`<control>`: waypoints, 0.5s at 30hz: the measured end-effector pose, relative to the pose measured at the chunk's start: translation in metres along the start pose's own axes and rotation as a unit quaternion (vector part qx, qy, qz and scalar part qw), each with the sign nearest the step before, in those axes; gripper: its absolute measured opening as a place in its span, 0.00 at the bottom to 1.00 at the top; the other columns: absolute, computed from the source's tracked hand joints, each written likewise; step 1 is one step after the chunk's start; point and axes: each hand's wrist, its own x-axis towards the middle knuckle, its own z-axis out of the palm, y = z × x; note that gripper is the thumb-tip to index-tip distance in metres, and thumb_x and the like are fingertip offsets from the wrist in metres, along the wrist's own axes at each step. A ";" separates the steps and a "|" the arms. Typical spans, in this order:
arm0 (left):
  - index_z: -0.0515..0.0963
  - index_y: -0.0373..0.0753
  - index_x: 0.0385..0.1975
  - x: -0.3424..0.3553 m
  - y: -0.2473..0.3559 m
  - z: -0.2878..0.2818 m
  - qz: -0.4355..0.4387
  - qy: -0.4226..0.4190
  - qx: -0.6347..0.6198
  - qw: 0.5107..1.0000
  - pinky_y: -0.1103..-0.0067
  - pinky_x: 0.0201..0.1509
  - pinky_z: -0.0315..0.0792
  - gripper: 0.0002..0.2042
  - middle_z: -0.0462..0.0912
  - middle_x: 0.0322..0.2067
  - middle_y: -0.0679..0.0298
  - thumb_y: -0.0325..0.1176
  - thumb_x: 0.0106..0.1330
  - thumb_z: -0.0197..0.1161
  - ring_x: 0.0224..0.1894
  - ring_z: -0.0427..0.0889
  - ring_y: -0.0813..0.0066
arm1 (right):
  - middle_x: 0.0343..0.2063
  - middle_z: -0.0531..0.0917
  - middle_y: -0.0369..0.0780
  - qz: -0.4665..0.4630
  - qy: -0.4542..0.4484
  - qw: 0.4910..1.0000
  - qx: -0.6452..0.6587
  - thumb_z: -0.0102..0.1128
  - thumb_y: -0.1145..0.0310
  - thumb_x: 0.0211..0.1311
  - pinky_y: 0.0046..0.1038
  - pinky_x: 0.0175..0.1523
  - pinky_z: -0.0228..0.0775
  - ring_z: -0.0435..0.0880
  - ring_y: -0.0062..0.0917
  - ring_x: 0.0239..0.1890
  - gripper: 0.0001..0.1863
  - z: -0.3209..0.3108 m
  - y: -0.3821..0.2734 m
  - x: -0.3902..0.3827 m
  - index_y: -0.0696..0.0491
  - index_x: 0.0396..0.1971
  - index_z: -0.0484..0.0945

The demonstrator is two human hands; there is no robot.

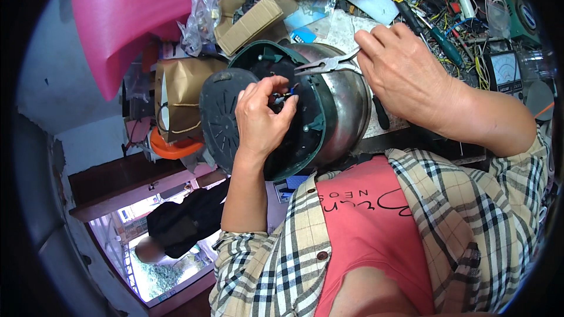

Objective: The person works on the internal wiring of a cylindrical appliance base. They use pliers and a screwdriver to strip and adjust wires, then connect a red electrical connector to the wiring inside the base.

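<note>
A metal pot-like appliance (pixel 348 111) lies on its side at the bench edge, its dark green plastic base (pixel 320 141) facing left. At the opening of that base, my left hand (pixel 258 116) is closed in a pinch on short wires (pixel 289 92), one with a blue part; fingertips hide their ends. Beside it a round black vented cover (pixel 218 114) hangs, partly behind my left hand. My right hand (pixel 395 67) is closed around the handles of long-nose pliers (pixel 329 65). The pliers' jaws point left, just above the pinched wires, apart from them.
Screwdrivers (pixel 445 47), loose wires and an analogue meter (pixel 506 73) crowd the bench at right. Behind the appliance sits an open cardboard box (pixel 249 23). A brown paper bag (pixel 182 91) and large pink sheet (pixel 138 14) stand left. A person in dark clothes (pixel 185 223) is near the doorway.
</note>
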 end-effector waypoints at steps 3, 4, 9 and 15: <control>0.84 0.39 0.33 0.004 -0.003 0.004 0.019 0.003 0.015 1.000 0.70 0.41 0.68 0.08 0.84 0.28 0.62 0.30 0.54 0.72 0.34 0.79 0.63 | 0.37 0.76 0.38 -0.009 -0.017 1.000 -0.003 0.59 0.65 0.57 0.30 0.44 0.68 0.76 0.27 0.43 0.10 0.002 -0.001 -0.002 0.55 0.29 0.85; 0.84 0.40 0.32 0.006 -0.005 0.004 0.033 0.005 0.025 0.999 0.70 0.42 0.68 0.07 0.84 0.28 0.63 0.30 0.54 0.72 0.34 0.79 0.63 | 0.38 0.76 0.38 -0.014 -0.024 1.000 -0.004 0.59 0.65 0.58 0.30 0.44 0.67 0.76 0.27 0.43 0.10 0.003 -0.001 -0.002 0.55 0.29 0.85; 0.85 0.36 0.30 0.005 -0.007 0.001 0.032 0.006 -0.010 0.999 0.74 0.44 0.70 0.04 0.84 0.27 0.62 0.25 0.55 0.71 0.34 0.78 0.68 | 0.38 0.76 0.38 -0.019 -0.026 0.999 0.011 0.58 0.66 0.59 0.30 0.45 0.67 0.76 0.27 0.43 0.10 0.001 -0.005 -0.001 0.56 0.29 0.85; 0.85 0.35 0.31 -0.003 -0.014 -0.001 0.035 0.008 -0.064 0.997 0.75 0.48 0.70 0.03 0.86 0.30 0.63 0.23 0.57 0.70 0.37 0.79 0.70 | 0.37 0.76 0.38 -0.023 -0.009 0.999 0.029 0.59 0.65 0.58 0.30 0.44 0.66 0.76 0.27 0.42 0.11 -0.002 -0.008 -0.001 0.56 0.30 0.85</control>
